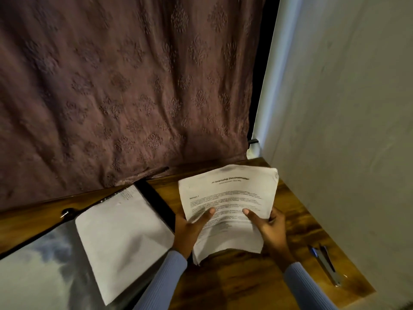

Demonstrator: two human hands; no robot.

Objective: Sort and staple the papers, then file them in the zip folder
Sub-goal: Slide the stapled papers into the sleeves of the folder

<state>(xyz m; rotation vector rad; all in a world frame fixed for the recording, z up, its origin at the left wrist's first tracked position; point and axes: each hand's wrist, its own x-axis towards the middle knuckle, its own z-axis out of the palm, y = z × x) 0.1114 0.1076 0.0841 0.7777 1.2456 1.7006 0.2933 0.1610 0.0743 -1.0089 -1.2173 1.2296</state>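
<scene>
Papers (228, 198): printed stack, held up just over wooden table (234, 285), between both hands.
L hand (190, 231): grips stack's left edge, thumb on top.
R hand (268, 227): grips right edge, thumb on top.
Zip folder (44, 265): lies at left w/ a white sheet (120, 238) on it.
Stapler (326, 265): on table, right of R hand, apart.

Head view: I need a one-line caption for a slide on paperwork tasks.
Both hands hold a printed paper stack above a wooden table, zip folder left, stapler right.
</scene>
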